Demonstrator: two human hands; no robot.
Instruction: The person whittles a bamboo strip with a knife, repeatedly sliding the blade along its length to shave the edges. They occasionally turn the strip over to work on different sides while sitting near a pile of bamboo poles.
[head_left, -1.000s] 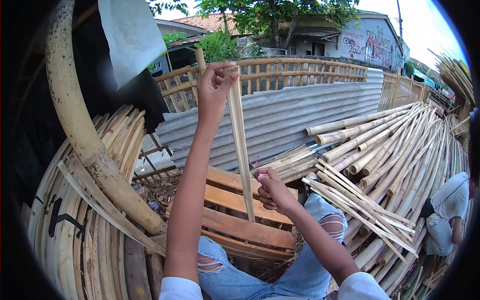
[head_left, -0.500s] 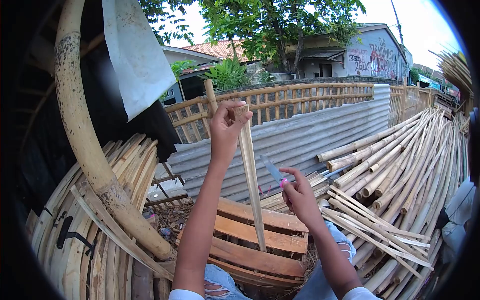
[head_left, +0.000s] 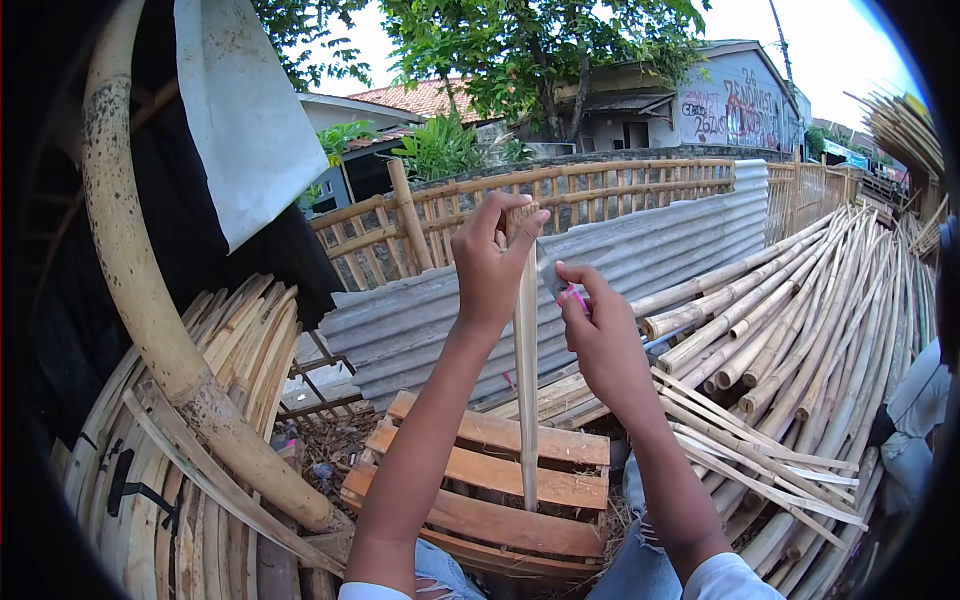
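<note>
Near the centre, my left hand [head_left: 495, 260] is closed around the top of a long, pale bamboo strip [head_left: 526, 370]. The strip stands nearly upright, its lower end on an orange-brown slatted wooden bench [head_left: 480, 515]. To the right of it, my right hand [head_left: 600, 335] grips the pink handle of a knife [head_left: 547, 268]. The blade points up and left, close beside the strip just below my left hand; whether it touches the strip I cannot tell.
Bamboo poles [head_left: 790, 300] and thin split strips [head_left: 760, 450] lie at the right. Split bamboo pieces [head_left: 230, 340] and a thick curved bamboo pole [head_left: 150, 260] are at the left. A corrugated metal sheet [head_left: 620, 260] stands ahead. A person's leg [head_left: 915, 410] shows at the right edge.
My right hand has moved up with the knife, bringing the blade close to the strip's upper part. My left hand has shifted right with the strip's top, which now stands more upright. The view has shifted slightly.
</note>
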